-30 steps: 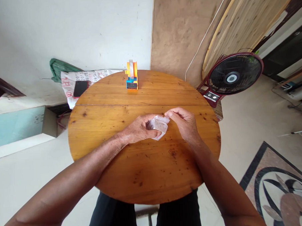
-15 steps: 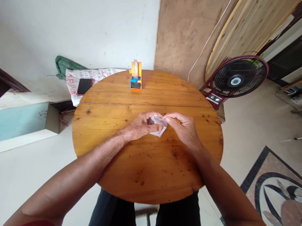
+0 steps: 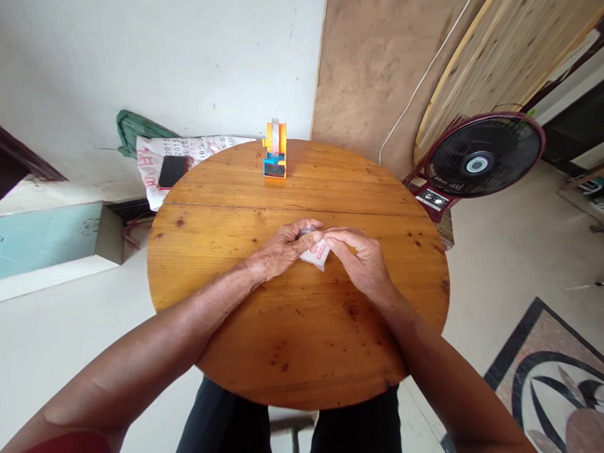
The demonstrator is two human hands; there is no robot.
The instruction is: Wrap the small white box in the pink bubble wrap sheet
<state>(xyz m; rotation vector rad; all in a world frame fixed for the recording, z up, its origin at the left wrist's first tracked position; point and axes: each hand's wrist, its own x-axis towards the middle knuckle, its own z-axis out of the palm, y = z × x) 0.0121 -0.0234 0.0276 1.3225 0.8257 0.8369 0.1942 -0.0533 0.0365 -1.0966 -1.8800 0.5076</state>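
A small whitish plastic packet (image 3: 315,254) with red print is held over the middle of the round wooden table (image 3: 286,321). My left hand (image 3: 287,246) is closed on its left side, with the thumb across its front. At the packet's upper right edge, the thumb and fingertips of my right hand (image 3: 360,254) are pinched together on it. My fingers cover the top of the packet, so what is inside cannot be made out.
An orange and blue tape dispenser (image 3: 275,151) stands at the table's far edge. Beyond the far left edge, a dark phone (image 3: 172,172) lies on a white printed sack (image 3: 208,147). A dark red fan (image 3: 479,158) stands to the right of the table.
The packet has turned, so more of its red print faces me. My left thumb has moved up toward its top edge, and my right fingertips have come closer to the left thumb.
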